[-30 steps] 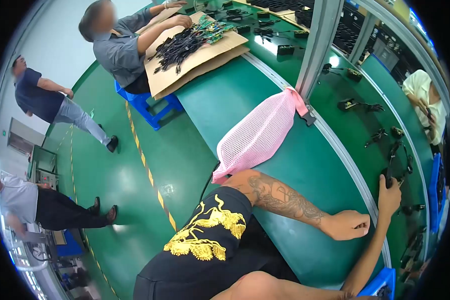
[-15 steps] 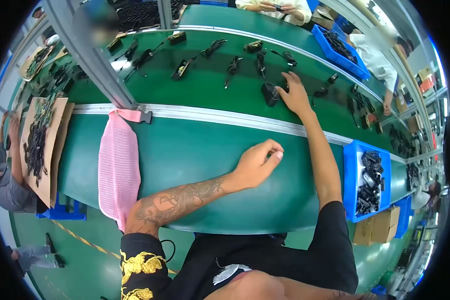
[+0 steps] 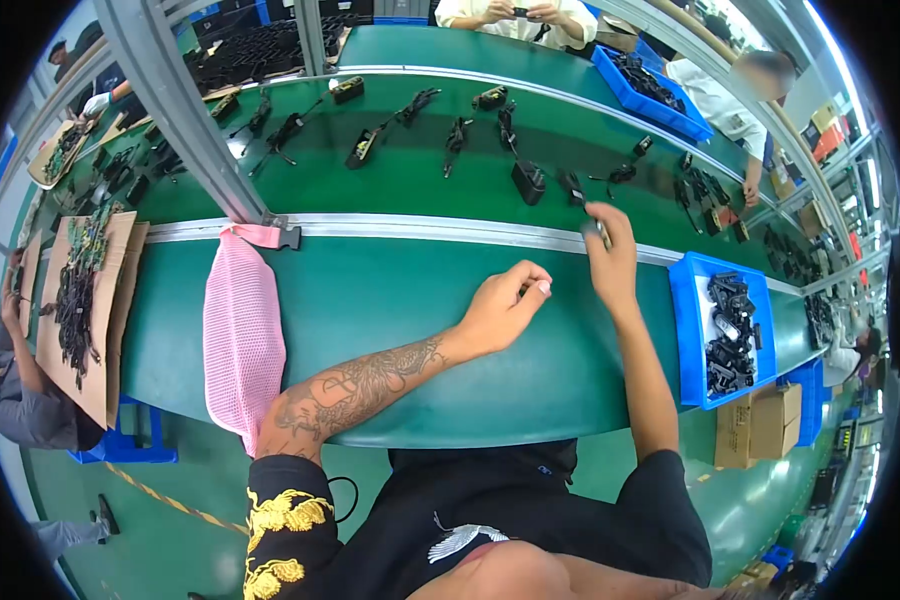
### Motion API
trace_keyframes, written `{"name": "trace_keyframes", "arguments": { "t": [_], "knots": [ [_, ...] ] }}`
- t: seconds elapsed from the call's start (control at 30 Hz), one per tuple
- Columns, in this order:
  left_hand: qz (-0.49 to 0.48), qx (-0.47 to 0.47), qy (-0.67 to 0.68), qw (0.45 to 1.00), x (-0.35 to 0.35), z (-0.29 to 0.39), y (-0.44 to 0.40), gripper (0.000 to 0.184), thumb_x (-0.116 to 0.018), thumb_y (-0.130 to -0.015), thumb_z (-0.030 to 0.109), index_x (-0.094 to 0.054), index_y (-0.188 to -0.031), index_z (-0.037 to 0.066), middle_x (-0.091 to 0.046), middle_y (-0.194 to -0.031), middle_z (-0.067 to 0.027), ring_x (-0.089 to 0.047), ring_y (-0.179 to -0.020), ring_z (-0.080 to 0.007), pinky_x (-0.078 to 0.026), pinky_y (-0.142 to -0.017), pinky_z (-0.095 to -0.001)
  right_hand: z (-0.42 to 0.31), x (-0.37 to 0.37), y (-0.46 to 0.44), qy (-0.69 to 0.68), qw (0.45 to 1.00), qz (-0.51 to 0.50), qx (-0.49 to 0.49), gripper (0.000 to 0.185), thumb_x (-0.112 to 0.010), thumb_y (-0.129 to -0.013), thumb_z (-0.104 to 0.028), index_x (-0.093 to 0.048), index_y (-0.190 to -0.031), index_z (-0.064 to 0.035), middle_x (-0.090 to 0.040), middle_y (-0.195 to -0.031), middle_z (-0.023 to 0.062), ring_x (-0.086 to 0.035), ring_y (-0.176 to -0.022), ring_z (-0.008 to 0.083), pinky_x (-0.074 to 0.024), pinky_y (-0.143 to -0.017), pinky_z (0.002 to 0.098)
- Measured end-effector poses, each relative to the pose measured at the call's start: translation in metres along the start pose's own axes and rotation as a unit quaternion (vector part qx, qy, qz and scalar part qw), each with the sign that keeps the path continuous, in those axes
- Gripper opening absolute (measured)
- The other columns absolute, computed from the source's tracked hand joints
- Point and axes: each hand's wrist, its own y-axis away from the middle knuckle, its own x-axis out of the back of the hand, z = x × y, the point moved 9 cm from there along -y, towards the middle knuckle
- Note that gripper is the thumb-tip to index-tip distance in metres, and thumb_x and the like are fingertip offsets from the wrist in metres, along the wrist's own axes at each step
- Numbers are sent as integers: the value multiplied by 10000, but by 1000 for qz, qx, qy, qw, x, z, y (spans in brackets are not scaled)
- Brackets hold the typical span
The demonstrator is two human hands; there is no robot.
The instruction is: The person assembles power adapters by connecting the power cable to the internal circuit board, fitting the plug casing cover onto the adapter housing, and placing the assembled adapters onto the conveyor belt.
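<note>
My left hand hovers over the green workbench, fingers curled in and thumb near the index finger, with nothing visible in it. Close to the metal rail, my right hand has its fingers bent round something small and dark, blurred and mostly hidden. Just beyond the right fingertips a black cable piece lies on the green conveyor belt. To its left sits a black power adapter, its cord stretching away from me.
A blue bin of small black parts stands at right. A pink mesh pouch hangs from the metal post at left. Cardboard with cables lies farther left. Co-workers sit across the belt and at left.
My right hand has drawn back from beside the adapter toward me, over the rail, and its fingers have curled. My left hand has stayed almost in place, fingers curled.
</note>
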Motion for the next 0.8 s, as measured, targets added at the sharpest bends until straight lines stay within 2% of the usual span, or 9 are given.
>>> {"name": "trace_keyframes", "arguments": {
  "t": [0.1,0.23,0.27,0.4,0.53,0.6,0.7,0.77,0.8],
  "knots": [
    [-12,-47,46,998,-13,-5,0,406,-492,-1146,327,-580,-1381,8,-732,-1190,-124,-680,-962,-143,-546,-844,-312,-43,4,37,7,999,-33,4,429,-617,-874,-5,-644,-1301,-13,-604,-1352,196,-591,-1290,366,-486,-1086,426],
    [-141,116,266,946,-48,-18,12,564,-368,-1178,427,-426,-1534,-6,-573,-1389,-102,-601,-1228,-176,-528,-1017,-335,-99,-11,69,64,993,-92,33,616,-625,-860,-2,-514,-1465,-27,-495,-1463,261,-527,-1330,471,-465,-1117,512],
    [-110,128,306,937,-51,-9,15,576,-389,-1174,426,-403,-1542,-17,-577,-1374,-107,-586,-1237,-157,-520,-1030,-328,-109,-15,74,84,990,-105,35,652,-635,-857,-5,-490,-1493,-20,-477,-1480,269,-514,-1335,486,-462,-1115,537],
    [-84,109,249,959,-49,1,19,522,-488,-1144,440,-484,-1439,9,-583,-1219,-66,-579,-1084,-116,-526,-909,-309,-117,-14,94,12,984,-175,11,962,-774,-787,-126,-308,-1611,43,-327,-1607,295,-368,-1433,498,-370,-1175,566],
    [-181,174,171,953,-48,21,31,469,-588,-1102,437,-559,-1316,21,-585,-1007,-8,-564,-855,-86,-494,-714,-275,-114,18,89,-123,973,-191,-35,994,-838,-774,-235,-352,-1615,-23,-261,-1649,274,-332,-1461,476,-333,-1182,521],
    [-214,193,211,934,-54,43,36,466,-617,-1085,425,-574,-1305,17,-589,-950,1,-564,-800,-82,-472,-666,-261,-118,36,79,8,987,-160,26,901,-863,-777,-288,-474,-1557,-62,-396,-1586,234,-407,-1412,425,-370,-1138,502],
    [-261,220,245,907,-57,72,38,465,-645,-1068,411,-585,-1307,17,-600,-933,-4,-573,-779,-83,-461,-643,-250,-105,33,77,-109,962,-243,54,776,-876,-803,-311,-568,-1481,-92,-562,-1444,179,-508,-1307,350,-385,-1116,486],
    [-271,220,264,899,-54,70,40,480,-661,-1058,409,-584,-1336,26,-620,-969,-24,-597,-786,-96,-465,-641,-256,-63,19,102,-219,889,-334,-223,777,-875,-834,-385,-566,-1476,-74,-631,-1365,169,-548,-1302,304,-332,-1171,450],
    [-273,215,268,899,-51,67,41,516,-697,-1032,426,-582,-1346,33,-623,-966,-34,-607,-795,-109,-474,-645,-271,-61,21,105,-218,887,-335,-231,777,-875,-834,-385,-566,-1476,-74,-631,-1365,169,-548,-1302,304,-332,-1171,450]
  ]
}}
